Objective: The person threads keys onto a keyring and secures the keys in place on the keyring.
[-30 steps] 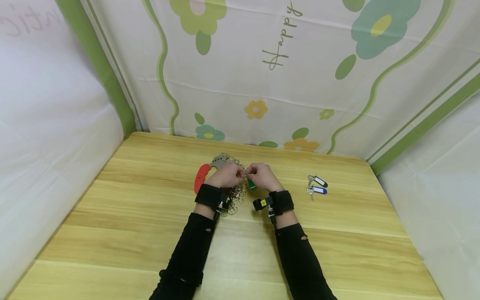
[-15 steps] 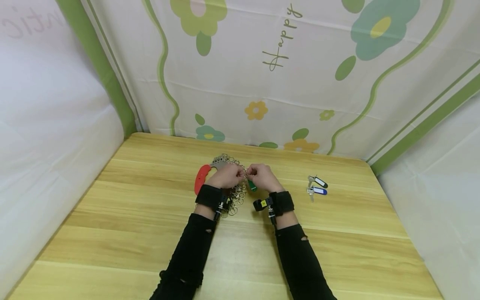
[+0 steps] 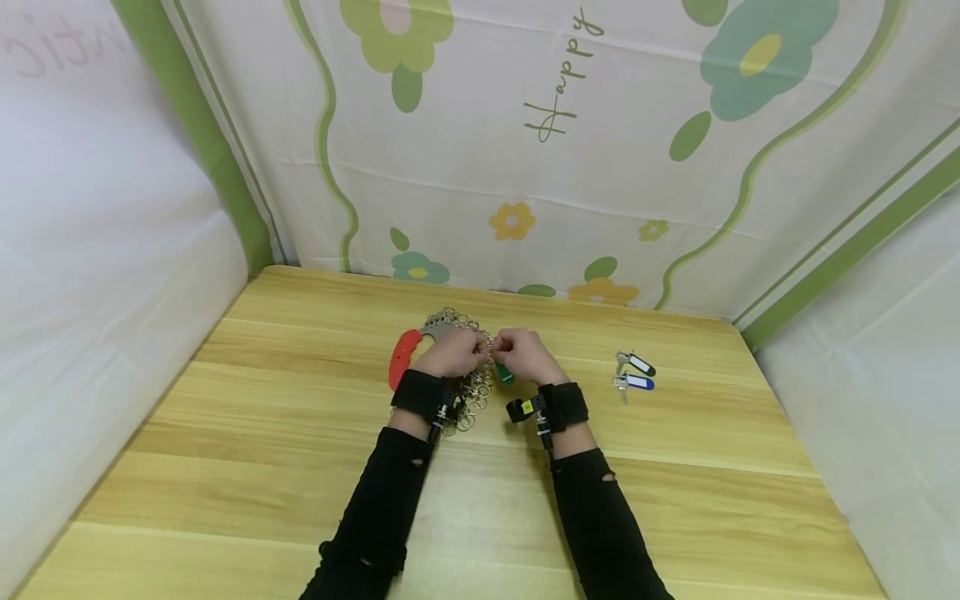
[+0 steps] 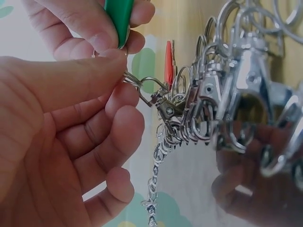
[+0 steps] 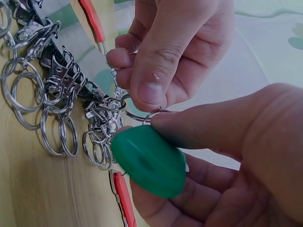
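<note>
A grey metal plate (image 3: 438, 330) with a red handle (image 3: 403, 358) lies on the table, its edge hung with several snap hooks (image 4: 248, 75) and split rings (image 5: 28, 92). Thumb and forefinger of my left hand (image 3: 453, 352) pinch a split ring (image 4: 132, 79) joined to one hook. Opposite it, my right hand (image 3: 525, 354) pinches a green key tag (image 5: 151, 161) near its small wire ring (image 5: 149, 117). In the right wrist view the two rings meet between the fingertips. The left forearm and hand cover part of the plate in the head view.
To the right lie keys with a black tag (image 3: 641, 363) and a blue tag (image 3: 640, 382). A thin chain (image 4: 154, 179) hangs by the plate in the left wrist view. Fabric walls (image 3: 465, 167) border the wooden table (image 3: 675, 500) at the back and sides.
</note>
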Action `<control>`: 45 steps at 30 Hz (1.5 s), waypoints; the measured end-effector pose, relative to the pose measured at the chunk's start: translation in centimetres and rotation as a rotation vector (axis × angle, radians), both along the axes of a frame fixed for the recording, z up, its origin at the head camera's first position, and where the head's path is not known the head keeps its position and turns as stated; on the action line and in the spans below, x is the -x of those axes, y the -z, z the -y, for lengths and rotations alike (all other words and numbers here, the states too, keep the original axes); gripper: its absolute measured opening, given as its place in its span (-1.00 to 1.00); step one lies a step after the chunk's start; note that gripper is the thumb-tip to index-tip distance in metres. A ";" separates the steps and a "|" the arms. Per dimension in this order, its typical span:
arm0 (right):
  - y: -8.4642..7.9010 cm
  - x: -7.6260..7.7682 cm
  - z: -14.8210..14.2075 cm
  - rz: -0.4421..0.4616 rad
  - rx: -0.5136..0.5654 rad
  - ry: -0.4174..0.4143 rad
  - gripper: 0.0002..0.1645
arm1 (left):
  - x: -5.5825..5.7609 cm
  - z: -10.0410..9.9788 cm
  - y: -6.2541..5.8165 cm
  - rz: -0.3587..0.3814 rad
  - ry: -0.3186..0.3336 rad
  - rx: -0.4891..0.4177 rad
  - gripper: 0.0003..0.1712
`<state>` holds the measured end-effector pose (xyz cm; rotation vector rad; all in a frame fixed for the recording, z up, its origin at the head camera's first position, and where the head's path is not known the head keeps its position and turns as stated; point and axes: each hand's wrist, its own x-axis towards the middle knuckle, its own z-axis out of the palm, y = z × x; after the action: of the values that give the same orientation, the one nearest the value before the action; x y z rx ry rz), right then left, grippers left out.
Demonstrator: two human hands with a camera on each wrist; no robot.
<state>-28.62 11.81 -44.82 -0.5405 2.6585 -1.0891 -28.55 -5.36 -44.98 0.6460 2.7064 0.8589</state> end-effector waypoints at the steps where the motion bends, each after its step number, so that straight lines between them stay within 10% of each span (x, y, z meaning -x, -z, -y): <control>1: 0.0 0.0 0.0 0.000 -0.001 0.002 -0.92 | 0.0 0.0 0.0 0.004 -0.001 -0.004 -0.78; 45: 0.1 0.1 0.2 -0.004 0.012 0.038 -0.92 | 0.0 0.0 0.2 -0.005 -0.013 -0.013 -0.73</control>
<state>-28.68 11.62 -44.91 -0.4972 2.6772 -1.1167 -28.51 -5.33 -45.21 0.6345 2.7142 0.8804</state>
